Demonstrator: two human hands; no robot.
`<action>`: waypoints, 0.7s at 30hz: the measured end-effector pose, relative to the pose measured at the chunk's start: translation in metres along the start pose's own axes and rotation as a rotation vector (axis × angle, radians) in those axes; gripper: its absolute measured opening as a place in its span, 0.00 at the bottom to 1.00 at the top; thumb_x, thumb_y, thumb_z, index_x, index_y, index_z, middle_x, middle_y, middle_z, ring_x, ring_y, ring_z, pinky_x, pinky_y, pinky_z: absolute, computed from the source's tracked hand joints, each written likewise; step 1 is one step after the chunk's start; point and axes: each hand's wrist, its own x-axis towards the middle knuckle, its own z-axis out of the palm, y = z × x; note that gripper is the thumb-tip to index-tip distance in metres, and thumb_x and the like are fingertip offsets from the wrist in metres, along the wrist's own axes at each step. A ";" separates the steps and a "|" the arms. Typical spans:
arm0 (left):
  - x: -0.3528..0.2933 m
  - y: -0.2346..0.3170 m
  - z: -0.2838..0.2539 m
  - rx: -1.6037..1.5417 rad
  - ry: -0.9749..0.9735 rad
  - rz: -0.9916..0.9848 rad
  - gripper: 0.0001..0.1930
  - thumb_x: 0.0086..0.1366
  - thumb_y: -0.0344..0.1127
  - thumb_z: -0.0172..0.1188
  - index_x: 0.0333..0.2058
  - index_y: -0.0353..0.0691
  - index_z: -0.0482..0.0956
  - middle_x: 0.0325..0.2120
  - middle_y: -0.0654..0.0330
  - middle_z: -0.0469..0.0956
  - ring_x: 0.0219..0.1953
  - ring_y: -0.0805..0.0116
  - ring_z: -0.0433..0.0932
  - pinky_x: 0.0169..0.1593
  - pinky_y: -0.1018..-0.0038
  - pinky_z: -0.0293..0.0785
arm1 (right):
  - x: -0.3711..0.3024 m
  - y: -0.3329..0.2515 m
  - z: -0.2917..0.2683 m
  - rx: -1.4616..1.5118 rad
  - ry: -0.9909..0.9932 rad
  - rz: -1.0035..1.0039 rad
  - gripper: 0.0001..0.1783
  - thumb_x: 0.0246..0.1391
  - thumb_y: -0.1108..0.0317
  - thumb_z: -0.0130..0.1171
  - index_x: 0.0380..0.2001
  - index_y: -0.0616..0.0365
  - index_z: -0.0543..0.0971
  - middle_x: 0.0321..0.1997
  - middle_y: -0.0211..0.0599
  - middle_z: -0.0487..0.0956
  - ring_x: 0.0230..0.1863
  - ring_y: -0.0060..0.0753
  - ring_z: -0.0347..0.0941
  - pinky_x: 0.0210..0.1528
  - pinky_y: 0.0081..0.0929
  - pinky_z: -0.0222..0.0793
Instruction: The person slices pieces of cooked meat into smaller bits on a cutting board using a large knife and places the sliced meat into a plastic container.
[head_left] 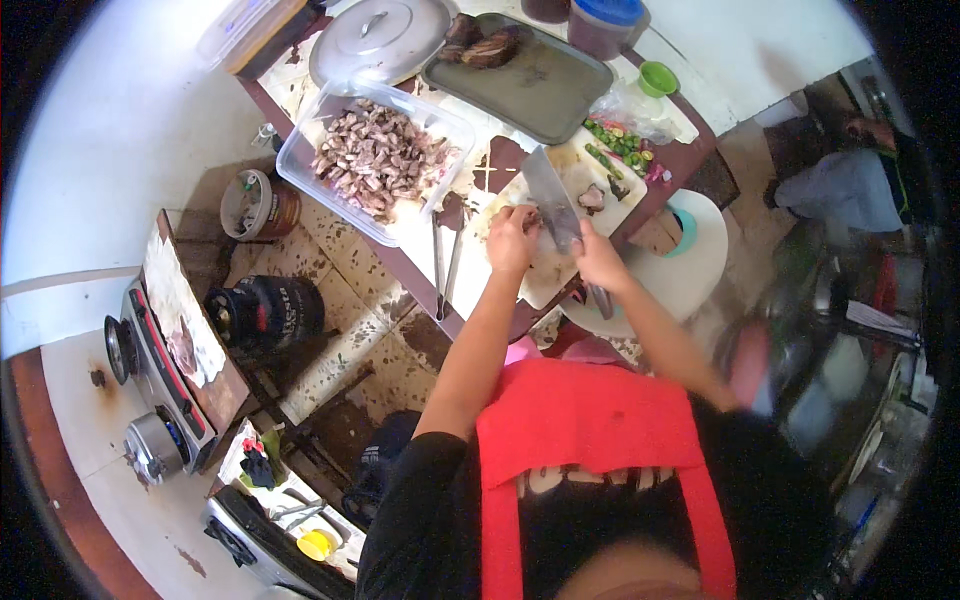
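Note:
A wide-bladed cleaver (548, 192) is in my right hand (600, 258), whose fingers are wrapped round it where blade meets handle. Its blade points away from me over the white cutting board (545, 275). Just left of the blade, my left hand (512, 240) has its fingers curled down on a small piece of meat (533, 216), mostly hidden by the fingers. A pale chunk of meat (591, 200) lies on the board to the right of the blade. Chopped green and red chillies (622, 145) are heaped at the board's far right corner.
Left of the board are metal tongs (445, 270) and a clear plastic tub (290, 165) of chopped meat. Behind stand a tray (560, 95) with browned meat and a large pot lid (375, 40). A white round stool (690, 285) is at the right, a gas cylinder (270, 310) at the left.

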 end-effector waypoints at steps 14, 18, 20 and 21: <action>-0.006 -0.021 -0.016 -0.210 -0.074 -0.271 0.14 0.44 0.24 0.59 0.33 0.40 0.78 0.26 0.54 0.77 0.26 0.65 0.77 0.34 0.72 0.74 | -0.012 -0.019 0.035 -0.329 0.043 -0.118 0.20 0.47 0.74 0.44 0.44 0.70 0.58 0.25 0.61 0.74 0.30 0.62 0.71 0.35 0.51 0.65; -0.005 -0.012 -0.011 -0.210 -0.044 -0.144 0.09 0.45 0.23 0.57 0.29 0.37 0.79 0.24 0.53 0.76 0.25 0.66 0.77 0.33 0.73 0.74 | -0.008 -0.016 0.015 -0.200 0.036 -0.107 0.19 0.47 0.74 0.44 0.44 0.69 0.58 0.25 0.61 0.74 0.30 0.63 0.71 0.35 0.51 0.65; -0.007 -0.010 -0.014 -0.121 -0.090 -0.145 0.09 0.45 0.23 0.57 0.29 0.37 0.79 0.25 0.54 0.76 0.25 0.66 0.77 0.32 0.73 0.74 | -0.019 -0.028 0.003 -0.227 0.051 -0.049 0.20 0.49 0.73 0.44 0.45 0.68 0.58 0.26 0.62 0.74 0.31 0.63 0.71 0.35 0.51 0.65; -0.009 -0.012 -0.014 -0.126 -0.090 -0.150 0.09 0.45 0.23 0.57 0.29 0.37 0.79 0.25 0.54 0.76 0.25 0.66 0.77 0.32 0.73 0.74 | -0.027 -0.033 0.003 -0.126 0.095 -0.055 0.19 0.50 0.72 0.44 0.46 0.66 0.57 0.25 0.61 0.73 0.30 0.63 0.71 0.35 0.52 0.64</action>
